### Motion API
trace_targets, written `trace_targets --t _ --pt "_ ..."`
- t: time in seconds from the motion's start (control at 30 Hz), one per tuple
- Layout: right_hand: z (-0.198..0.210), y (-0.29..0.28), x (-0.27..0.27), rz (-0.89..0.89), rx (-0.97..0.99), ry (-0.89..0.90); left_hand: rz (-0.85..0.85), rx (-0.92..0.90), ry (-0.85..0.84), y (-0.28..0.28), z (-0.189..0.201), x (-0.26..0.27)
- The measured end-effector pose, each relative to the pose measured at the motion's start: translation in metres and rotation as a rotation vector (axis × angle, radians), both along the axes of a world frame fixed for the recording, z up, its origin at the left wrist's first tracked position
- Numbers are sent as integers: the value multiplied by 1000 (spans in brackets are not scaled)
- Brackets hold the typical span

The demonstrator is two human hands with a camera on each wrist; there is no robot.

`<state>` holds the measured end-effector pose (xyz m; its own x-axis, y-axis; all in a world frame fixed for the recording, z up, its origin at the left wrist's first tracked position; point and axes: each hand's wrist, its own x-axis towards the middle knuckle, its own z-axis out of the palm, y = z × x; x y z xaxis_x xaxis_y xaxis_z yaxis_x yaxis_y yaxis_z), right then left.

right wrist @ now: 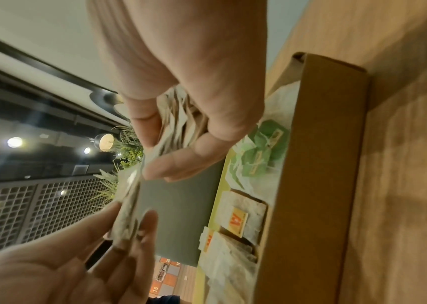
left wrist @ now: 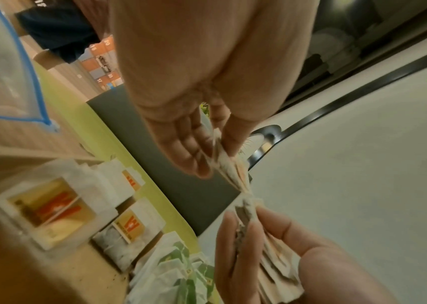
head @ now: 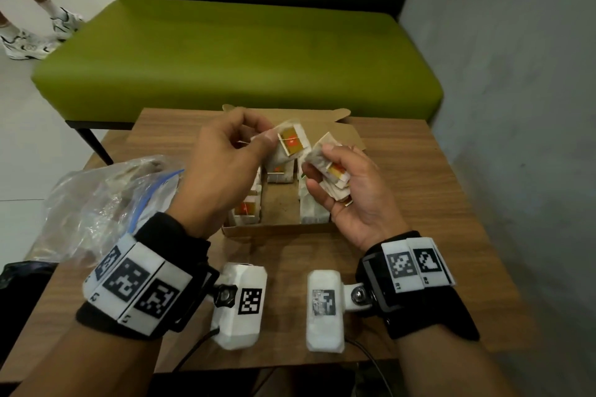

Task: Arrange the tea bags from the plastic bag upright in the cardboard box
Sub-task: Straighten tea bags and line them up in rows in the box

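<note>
An open cardboard box (head: 283, 229) sits mid-table with tea bags (head: 246, 209) standing upright along its sides; orange-tagged ones are on the left, green-tagged ones (right wrist: 261, 158) on the right. Above the box my left hand (head: 265, 136) pinches a single orange-tagged tea bag (head: 292, 142) by thumb and fingers. My right hand (head: 322, 167), palm up, grips a small stack of tea bags (head: 337, 175). The single bag touches the top of that stack (left wrist: 246, 197). A clear plastic bag (head: 96, 203) with a blue zip lies left of the box, more tea bags showing inside.
The wooden table (head: 403, 177) is small. A green bench (head: 225, 51) stands just behind it and a grey wall (head: 516, 106) runs close along the right. Another person's legs and sneakers (head: 32, 42) stand at the far left.
</note>
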<state>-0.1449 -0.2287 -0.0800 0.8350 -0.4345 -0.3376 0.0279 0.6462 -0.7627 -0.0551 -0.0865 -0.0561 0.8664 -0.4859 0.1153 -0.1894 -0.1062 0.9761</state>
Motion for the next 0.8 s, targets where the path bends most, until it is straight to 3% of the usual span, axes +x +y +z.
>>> trace_targets --t 0.13,0.33,0.47,0.67,0.8 --pt "-1 6 0 39 -127 28 44 -25 7 1 -1 3" --pt "2 17 2 101 -170 -29 46 81 -137 -4 1 -3" --pt "-2 16 0 90 -366 -3 -7 146 -196 -4 8 -9" --pt "0 13 -5 134 -620 -84 -118 500 -544 0 30 -3" --pt "0 6 -6 100 -653 -96 -10 416 -548 3 38 0"
